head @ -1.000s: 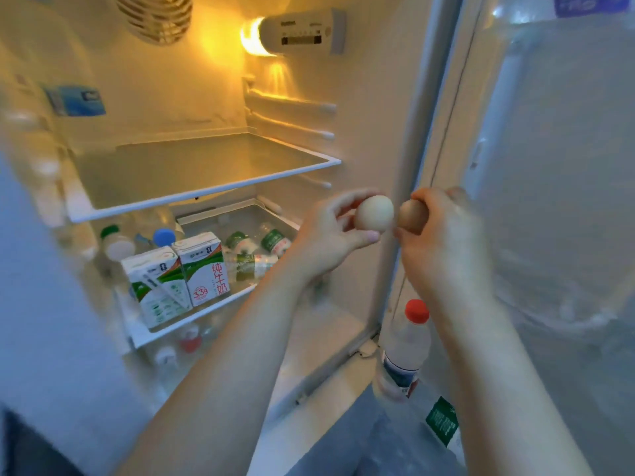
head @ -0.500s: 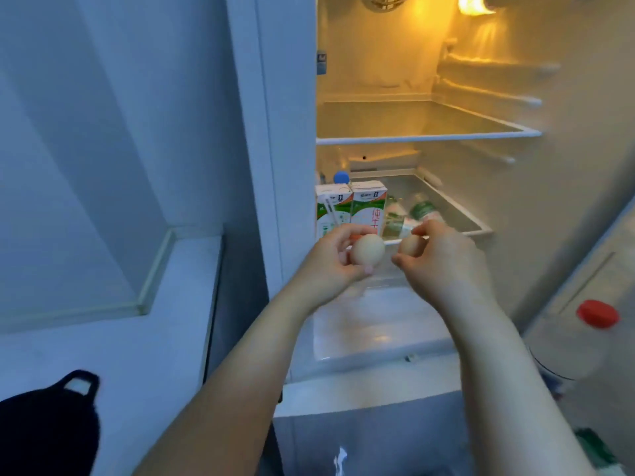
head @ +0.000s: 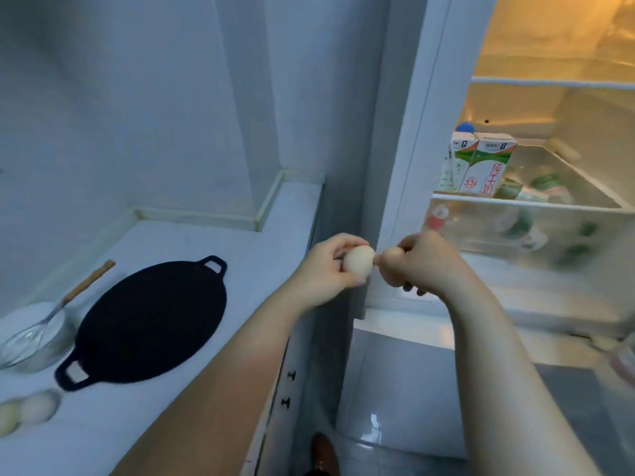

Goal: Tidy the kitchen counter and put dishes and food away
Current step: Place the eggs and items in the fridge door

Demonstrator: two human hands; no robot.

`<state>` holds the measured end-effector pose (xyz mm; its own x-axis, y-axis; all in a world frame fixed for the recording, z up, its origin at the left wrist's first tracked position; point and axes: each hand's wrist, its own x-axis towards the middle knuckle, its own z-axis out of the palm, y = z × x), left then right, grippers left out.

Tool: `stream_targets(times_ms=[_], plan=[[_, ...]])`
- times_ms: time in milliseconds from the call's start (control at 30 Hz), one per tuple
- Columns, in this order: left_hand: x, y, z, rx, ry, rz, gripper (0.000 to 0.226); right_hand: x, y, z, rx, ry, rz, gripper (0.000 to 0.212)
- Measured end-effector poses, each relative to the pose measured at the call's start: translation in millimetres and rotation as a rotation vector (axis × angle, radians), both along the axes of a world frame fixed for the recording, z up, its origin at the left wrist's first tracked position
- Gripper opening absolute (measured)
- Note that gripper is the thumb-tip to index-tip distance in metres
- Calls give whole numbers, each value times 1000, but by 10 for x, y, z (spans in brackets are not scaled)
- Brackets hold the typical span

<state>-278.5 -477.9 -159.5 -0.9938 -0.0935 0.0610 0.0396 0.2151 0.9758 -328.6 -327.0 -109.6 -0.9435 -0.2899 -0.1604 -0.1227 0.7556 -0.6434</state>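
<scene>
Left hand (head: 324,271) pinches a pale egg (head: 359,263), right hand (head: 424,266) curls around a brown egg (head: 393,253), the two nearly touching, between counter (head: 271,242) and open fridge (head: 421,97)

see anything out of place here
Two loose eggs lie on the counter beside the black pan, with nothing to stop them rolling. In the fridge, a bottle seems to lie on its side beside the milk cartons.

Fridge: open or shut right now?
Open. The fridge interior is exposed and lit, with two milk cartons standing in plain view on a shelf.
</scene>
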Motion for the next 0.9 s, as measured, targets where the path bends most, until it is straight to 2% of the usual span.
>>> stream_targets(times_ms=[367,567,667,900], plan=[[1004,-1128,-232,-47,-93,316,40,413,-1311,-342,-143,-151,387,17],[1574,-1598,-527,41,-127,510,35,723,-2053,-733,-188,-330,550,14],[1881,-1822,-754,40,-164,614,35,972,-2418,-995,-159,-402,631,13],[2497,-2139,-1234,-39,-293,778,33,1499,-2976,-1529,-17,-412,741,21]])
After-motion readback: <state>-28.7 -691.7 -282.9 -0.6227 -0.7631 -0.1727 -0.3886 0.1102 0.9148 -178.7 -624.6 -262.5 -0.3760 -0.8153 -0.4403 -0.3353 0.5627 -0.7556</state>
